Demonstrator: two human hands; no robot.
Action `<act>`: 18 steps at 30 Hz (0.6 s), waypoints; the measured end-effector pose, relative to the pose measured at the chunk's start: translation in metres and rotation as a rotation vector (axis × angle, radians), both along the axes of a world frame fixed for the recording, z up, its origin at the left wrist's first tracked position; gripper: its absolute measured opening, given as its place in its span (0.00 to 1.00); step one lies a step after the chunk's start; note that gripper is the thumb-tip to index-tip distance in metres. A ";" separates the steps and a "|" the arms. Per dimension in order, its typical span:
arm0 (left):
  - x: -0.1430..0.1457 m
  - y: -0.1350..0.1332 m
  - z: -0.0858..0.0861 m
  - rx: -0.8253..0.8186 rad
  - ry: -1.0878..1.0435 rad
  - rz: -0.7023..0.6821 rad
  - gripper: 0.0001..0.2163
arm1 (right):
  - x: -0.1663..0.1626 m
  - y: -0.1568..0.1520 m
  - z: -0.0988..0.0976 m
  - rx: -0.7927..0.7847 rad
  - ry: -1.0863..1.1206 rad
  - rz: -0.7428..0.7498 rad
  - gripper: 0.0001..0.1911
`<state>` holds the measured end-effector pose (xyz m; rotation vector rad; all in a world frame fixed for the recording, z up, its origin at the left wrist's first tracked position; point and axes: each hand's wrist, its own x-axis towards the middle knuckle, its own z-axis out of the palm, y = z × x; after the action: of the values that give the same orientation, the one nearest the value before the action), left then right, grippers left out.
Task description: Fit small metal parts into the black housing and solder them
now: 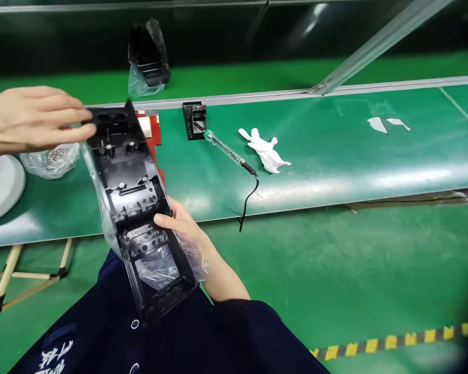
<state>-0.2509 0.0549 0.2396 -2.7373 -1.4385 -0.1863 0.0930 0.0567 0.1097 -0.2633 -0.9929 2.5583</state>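
Right hand [183,223]: I have it closed round the lower side of the black plastic housing [134,208], thumb over the edge, steadying it upright above my lap.
Left hand [31,119]: fingers loosely extended, touching the housing's top end, gripping nothing.
Beyond: electric screwdriver [228,151] and white glove [265,149] on the green surface [335,156].

Black plastic housing [134,208], partly in a clear, colourless bag [101,208]. Green table surface [335,156] with a silver-grey rail [335,88]; green floor [335,270] crossed by a yellow-and-black striped line [390,343]. White glove [265,149]. Small black part [195,120]. Clear-handled tool [224,148] with a black cord [249,197]. Red block [154,130]. White disc [0,184]. Dark navy garment [179,337] with white lettering [54,358] and white buttons.
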 end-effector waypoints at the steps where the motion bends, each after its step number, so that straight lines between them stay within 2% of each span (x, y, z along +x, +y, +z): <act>1: 0.008 0.004 -0.003 0.007 0.048 0.105 0.26 | -0.004 0.002 -0.002 0.020 -0.010 -0.033 0.27; 2: 0.018 0.005 -0.009 0.046 0.050 0.226 0.27 | -0.008 0.005 -0.004 0.041 -0.018 -0.068 0.25; 4: 0.039 -0.002 -0.027 0.296 -0.174 0.541 0.29 | -0.015 0.012 -0.008 0.091 -0.034 -0.144 0.21; 5: 0.051 -0.010 -0.039 0.388 -0.382 0.684 0.29 | -0.017 0.016 -0.010 0.119 -0.042 -0.176 0.20; 6: 0.062 -0.018 -0.053 0.373 -0.666 0.867 0.29 | -0.020 0.021 -0.011 0.147 -0.049 -0.199 0.19; 7: 0.073 -0.028 -0.068 0.256 -1.089 1.047 0.29 | -0.023 0.024 -0.012 0.174 -0.055 -0.213 0.20; 9: 0.093 -0.046 -0.094 -0.054 -1.372 1.102 0.33 | -0.029 0.029 -0.013 0.223 -0.067 -0.222 0.22; 12: 0.117 -0.063 -0.119 -0.425 -1.686 1.038 0.39 | -0.044 0.029 -0.012 0.301 -0.090 -0.220 0.27; 14: 0.126 -0.067 -0.125 -0.501 -1.828 0.996 0.41 | -0.057 0.023 -0.011 0.363 -0.109 -0.198 0.27; 16: 0.127 -0.067 -0.126 -0.456 -1.971 0.983 0.41 | -0.070 0.015 -0.010 0.445 -0.135 -0.168 0.26; 18: 0.122 -0.066 -0.128 -0.359 -2.134 1.002 0.35 | -0.079 0.008 -0.010 0.552 -0.179 -0.160 0.26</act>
<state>-0.1286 -0.0108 0.1119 -0.4633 -2.5583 -3.2195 0.0136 0.0650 0.1002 -0.3970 -1.6198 2.0445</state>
